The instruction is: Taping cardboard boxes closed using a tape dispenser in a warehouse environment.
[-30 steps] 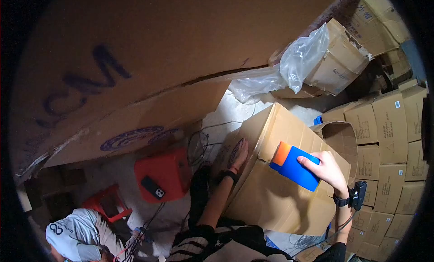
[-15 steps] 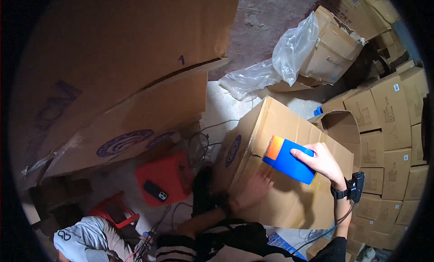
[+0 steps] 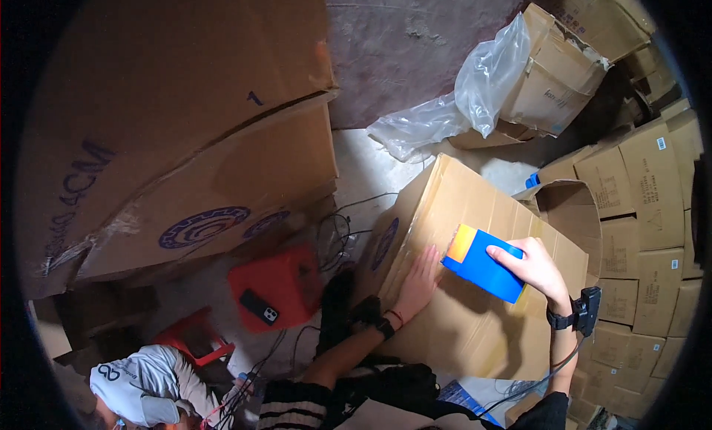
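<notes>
Now, far left, huge flattened brown cardboard sheets (image 3: 170,133) lean over the floor, and low in that corner another person in a grey top (image 3: 141,385) crouches. Next along, a red plastic stool (image 3: 276,285) stands on the pale concrete floor (image 3: 363,170), a black phone (image 3: 259,307) lying on its seat, with loose black cables (image 3: 334,230) trailing beside it.

Centre stage: the large brown cardboard box (image 3: 475,319), sealed along its top seam with clear tape. The left hand (image 3: 421,278) lies flat on the box's near-left part, fingers spread and open, pressing down, holding nothing. The right hand (image 3: 535,267) has its fingers closed round a blue rectangular tape dispenser with an orange end (image 3: 482,263), the orange end touching the box top right beside the left fingertips.

To do this well, I'd say keep that left palm bracing the lid, keep the dispenser low against the cardboard, and draw it straight along the seam so the tape lies without wrinkles.

Further right, an open cardboard carton (image 3: 571,207) sits against the box's far-right edge. Up top, a crumpled clear plastic bag (image 3: 475,96) drapes over a tilted carton (image 3: 556,74). Along the right rim, stacked brown cartons (image 3: 638,207) fill a dim storeroom.
</notes>
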Tool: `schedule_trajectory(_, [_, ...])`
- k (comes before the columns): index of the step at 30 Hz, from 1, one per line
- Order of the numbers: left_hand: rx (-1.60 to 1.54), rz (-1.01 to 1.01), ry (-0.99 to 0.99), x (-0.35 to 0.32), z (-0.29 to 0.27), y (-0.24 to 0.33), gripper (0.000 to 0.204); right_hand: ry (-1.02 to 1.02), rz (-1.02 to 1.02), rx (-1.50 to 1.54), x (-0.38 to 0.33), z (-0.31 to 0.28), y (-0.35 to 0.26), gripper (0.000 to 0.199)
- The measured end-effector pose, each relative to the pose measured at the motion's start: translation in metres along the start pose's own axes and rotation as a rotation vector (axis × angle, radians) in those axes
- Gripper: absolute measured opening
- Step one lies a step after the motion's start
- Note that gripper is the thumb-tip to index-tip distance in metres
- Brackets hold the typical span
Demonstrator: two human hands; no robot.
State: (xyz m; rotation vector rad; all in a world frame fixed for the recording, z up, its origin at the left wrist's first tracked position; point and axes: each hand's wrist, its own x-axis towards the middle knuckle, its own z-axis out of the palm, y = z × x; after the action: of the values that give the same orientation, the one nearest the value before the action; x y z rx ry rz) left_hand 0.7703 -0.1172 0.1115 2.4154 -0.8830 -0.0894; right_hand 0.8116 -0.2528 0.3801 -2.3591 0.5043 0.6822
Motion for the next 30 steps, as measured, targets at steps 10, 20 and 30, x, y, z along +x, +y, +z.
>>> schedule_trajectory(10, [0.28, 0.057, 0.054, 0.0, 0.018, 0.009, 0.06, 0.01, -0.009, 0.109, 0.001, -0.003, 0.069, 0.044])
schedule_trajectory(20, [0.433, 0.064, 0.061, -0.006, 0.023, 0.018, 0.048, -0.082, 0.023, 0.383, 0.013, 0.023, 0.164, 0.035])
schedule_trajectory(30, [-0.396, -0.422, -0.037, -0.01, 0.009, 0.043, 0.031, 0.008, -0.229, 0.297, 0.034, 0.042, 0.215, 0.047])
